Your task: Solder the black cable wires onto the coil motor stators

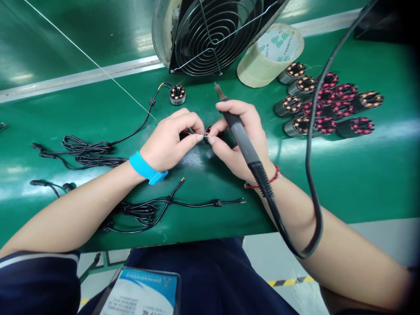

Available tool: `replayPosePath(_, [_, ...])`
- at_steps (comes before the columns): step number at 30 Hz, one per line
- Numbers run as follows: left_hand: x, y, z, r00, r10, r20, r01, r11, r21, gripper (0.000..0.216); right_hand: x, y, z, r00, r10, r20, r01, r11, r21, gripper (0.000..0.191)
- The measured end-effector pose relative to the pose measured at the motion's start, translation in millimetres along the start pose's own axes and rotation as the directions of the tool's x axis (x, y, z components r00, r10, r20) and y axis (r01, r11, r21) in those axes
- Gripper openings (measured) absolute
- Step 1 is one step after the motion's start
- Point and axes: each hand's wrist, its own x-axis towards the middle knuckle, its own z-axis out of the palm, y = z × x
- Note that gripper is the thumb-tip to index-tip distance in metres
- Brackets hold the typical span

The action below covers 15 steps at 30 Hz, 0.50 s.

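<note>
My left hand (173,138) is closed, thumb and forefinger pinching a thin wire (204,135). The fingertips of my right hand (244,142) meet it there, pinched at the same spot. Across my right palm lies a soldering iron (242,139), its tip pointing up and away from the wires. Behind my fingertips a small motor stator (207,129) is mostly hidden. A stator with a black cable (177,95) stands farther back on the green bench. A thin pale strand (98,65) runs from the upper left down to behind my left hand.
A black fan with a wire guard (213,41) stands at the back, beside a large tape roll (271,54). Several stators (328,103) are grouped at right. Coiled black cables (88,146) and more cables (141,212) lie left and in front. The iron's cord (310,166) loops over my right forearm.
</note>
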Motion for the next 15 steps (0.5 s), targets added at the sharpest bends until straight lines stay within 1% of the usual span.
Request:
replayPosePath(5, [-3.2, -1.8, 2.2, 0.989, 0.147, -0.017, -0.141, 0.971, 0.194, 0.015, 1.2, -3.9, -1.3, 1.0, 0.018, 0.004, -0.018, 1.0, 0.023, 0.039])
replayPosePath(9, [-5.1, -4.9, 3.9, 0.97, 0.24, 0.033, -0.239, 0.924, 0.297, 0.019, 2.1, -6.7, -2.4, 0.998, 0.059, 0.021, -0.059, 0.998, 0.013, 0.036])
replayPosePath(12, [-5.0, -6.4, 5.1, 0.97, 0.236, 0.052, -0.24, 0.907, 0.346, 0.019, 2.8, -3.6, -4.5, 0.996, 0.059, 0.065, -0.062, 0.997, 0.039, 0.04])
replayPosePath(15, [-3.8, -6.7, 6.2, 0.983, 0.174, 0.049, -0.18, 0.919, 0.35, 0.016, 2.0, 2.3, -9.2, 0.989, 0.056, 0.134, -0.058, 0.998, 0.011, 0.045])
